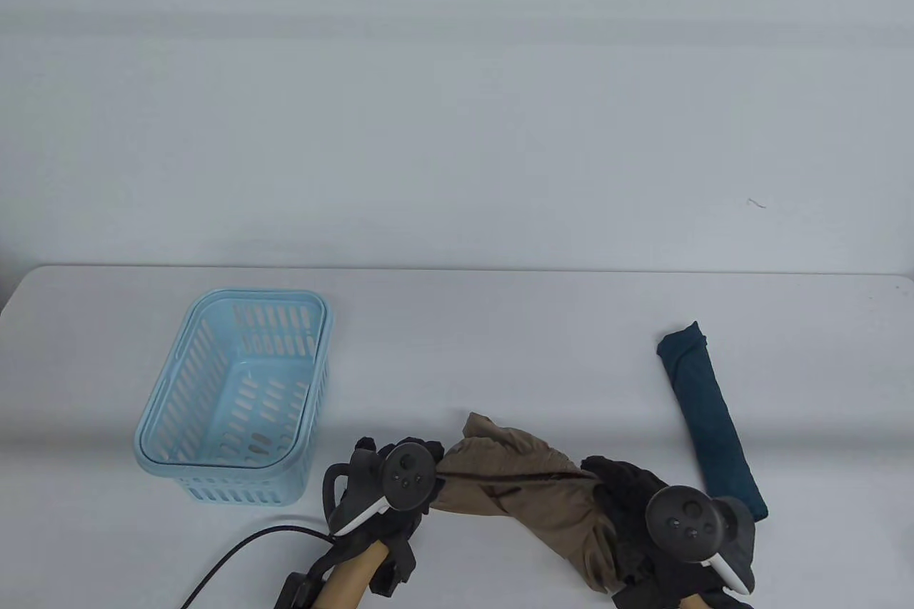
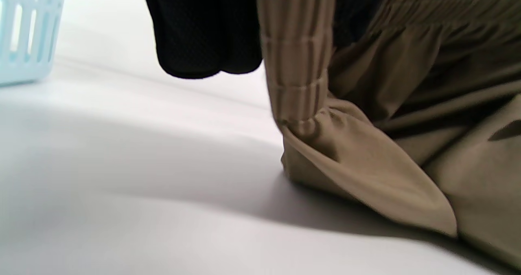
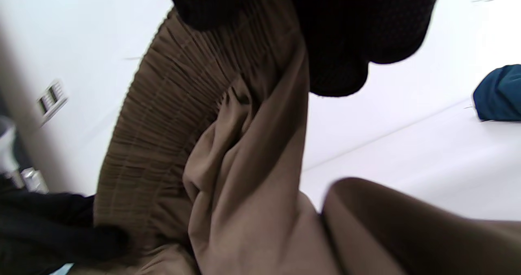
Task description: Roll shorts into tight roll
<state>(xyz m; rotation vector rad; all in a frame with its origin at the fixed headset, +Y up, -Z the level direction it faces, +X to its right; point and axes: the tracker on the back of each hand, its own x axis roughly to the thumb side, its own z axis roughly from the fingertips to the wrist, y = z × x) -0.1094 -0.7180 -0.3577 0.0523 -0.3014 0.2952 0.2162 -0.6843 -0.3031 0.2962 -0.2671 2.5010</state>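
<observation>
Shorts: tan shorts (image 1: 525, 487) with an elastic ribbed waistband (image 2: 295, 59), bunched and unrolled on the white worktop (image 1: 500, 338), stretched between the 2 grips at the near edge.
Left grip: the left hand (image 1: 389, 487) in a black glove pinches the waistband end of the shorts; in the left wrist view gloved fingers (image 2: 203, 30) hang just beside the ribbed band, with the cloth trailing down to the worktop below.
Right grip: the right hand (image 1: 668, 530) grasps the other end of the shorts, its fingers (image 3: 350, 34) curled over the gathered waistband; fabric hangs below it in folds.
Basket: a light blue slotted plastic basket (image 1: 235, 395) stands beyond and outward of the left grip, apart from the shorts.
Rolled cloth: a dark teal rolled garment (image 1: 710, 420) lies just beyond the right grip, slanting away from it.
Cable: a black cable (image 1: 243, 552) runs along the worktop beside the left wrist.
</observation>
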